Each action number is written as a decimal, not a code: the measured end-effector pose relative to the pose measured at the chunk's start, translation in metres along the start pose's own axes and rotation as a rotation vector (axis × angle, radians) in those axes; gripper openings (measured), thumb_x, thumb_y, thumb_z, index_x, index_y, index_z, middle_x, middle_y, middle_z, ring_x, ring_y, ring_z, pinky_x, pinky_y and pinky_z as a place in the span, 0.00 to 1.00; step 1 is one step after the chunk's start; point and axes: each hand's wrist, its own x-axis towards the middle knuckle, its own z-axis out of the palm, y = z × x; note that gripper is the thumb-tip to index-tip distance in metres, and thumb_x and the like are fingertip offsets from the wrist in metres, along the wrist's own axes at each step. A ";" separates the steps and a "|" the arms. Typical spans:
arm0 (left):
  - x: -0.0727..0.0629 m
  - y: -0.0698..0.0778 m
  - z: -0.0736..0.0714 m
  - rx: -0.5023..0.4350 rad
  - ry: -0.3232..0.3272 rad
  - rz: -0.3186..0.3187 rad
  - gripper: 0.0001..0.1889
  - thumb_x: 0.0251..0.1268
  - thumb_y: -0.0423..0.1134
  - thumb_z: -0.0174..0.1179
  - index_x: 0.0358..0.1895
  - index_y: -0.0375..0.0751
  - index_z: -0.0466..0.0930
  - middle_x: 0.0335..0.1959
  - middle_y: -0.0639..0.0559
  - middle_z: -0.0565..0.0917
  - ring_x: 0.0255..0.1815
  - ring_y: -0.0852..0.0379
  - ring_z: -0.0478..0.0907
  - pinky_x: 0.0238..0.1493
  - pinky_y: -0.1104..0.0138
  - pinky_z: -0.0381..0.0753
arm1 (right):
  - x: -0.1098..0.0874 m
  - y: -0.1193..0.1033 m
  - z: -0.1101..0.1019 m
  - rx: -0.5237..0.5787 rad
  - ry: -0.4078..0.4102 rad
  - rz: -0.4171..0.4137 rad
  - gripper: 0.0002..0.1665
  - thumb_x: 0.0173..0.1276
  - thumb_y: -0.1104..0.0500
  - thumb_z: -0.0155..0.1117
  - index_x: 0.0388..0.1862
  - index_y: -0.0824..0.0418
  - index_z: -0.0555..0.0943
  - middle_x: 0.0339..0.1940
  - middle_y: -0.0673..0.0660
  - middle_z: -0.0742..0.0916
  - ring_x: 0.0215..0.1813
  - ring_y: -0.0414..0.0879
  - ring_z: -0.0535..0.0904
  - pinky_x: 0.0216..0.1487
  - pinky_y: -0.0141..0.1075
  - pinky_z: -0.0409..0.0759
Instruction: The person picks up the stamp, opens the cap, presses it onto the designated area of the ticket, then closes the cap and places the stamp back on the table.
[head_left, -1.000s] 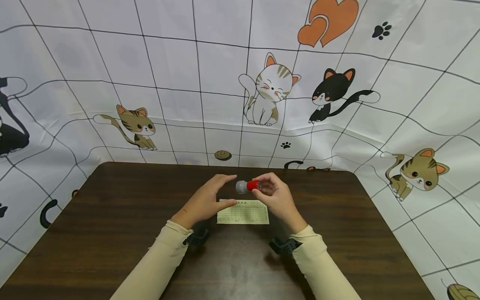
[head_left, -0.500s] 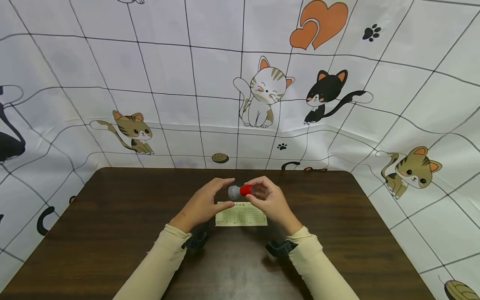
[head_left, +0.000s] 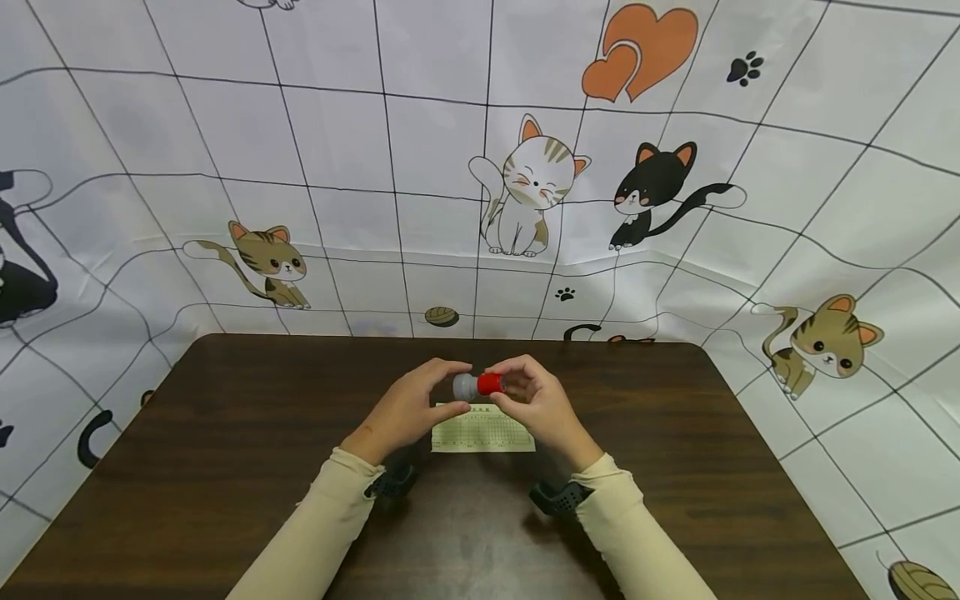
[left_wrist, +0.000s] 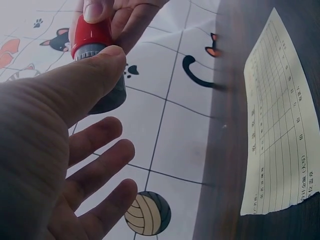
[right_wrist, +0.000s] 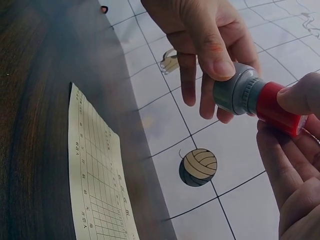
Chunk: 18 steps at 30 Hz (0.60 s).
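Showing left hand point(right_wrist: 210, 45) thumb on stamp point(right_wrist: 255, 97), hidden overhead

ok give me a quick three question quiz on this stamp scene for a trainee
1. True or false: the paper form lies flat on the table.
2. Which part of the stamp does the left hand pinch? A) the red body B) the grey cap C) neither
3. Fill in: the right hand holds the stamp by its ____ end.

Key
1. True; it lies below the raised hands.
2. B; thumb and forefinger close on the grey cap.
3. Red.
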 end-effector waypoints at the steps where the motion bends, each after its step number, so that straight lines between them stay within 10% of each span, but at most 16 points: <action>1: 0.000 0.000 0.000 0.003 0.003 -0.002 0.30 0.65 0.46 0.73 0.69 0.47 0.77 0.65 0.51 0.80 0.67 0.47 0.78 0.66 0.48 0.78 | 0.000 0.000 0.000 0.004 0.000 0.003 0.20 0.67 0.76 0.68 0.56 0.70 0.76 0.58 0.69 0.83 0.56 0.61 0.85 0.58 0.35 0.84; 7: 0.001 0.002 0.001 0.028 0.025 -0.009 0.27 0.64 0.45 0.74 0.64 0.45 0.81 0.61 0.50 0.83 0.64 0.44 0.81 0.63 0.47 0.80 | -0.001 0.003 -0.003 -0.057 -0.003 0.020 0.20 0.67 0.73 0.69 0.56 0.67 0.78 0.56 0.66 0.84 0.56 0.60 0.86 0.59 0.42 0.84; 18: 0.001 0.006 0.003 0.081 0.058 0.016 0.26 0.62 0.47 0.75 0.62 0.47 0.82 0.56 0.53 0.84 0.56 0.51 0.84 0.56 0.52 0.85 | -0.006 0.003 -0.016 -0.514 -0.058 -0.104 0.23 0.65 0.65 0.77 0.57 0.63 0.83 0.50 0.57 0.87 0.46 0.51 0.87 0.45 0.49 0.88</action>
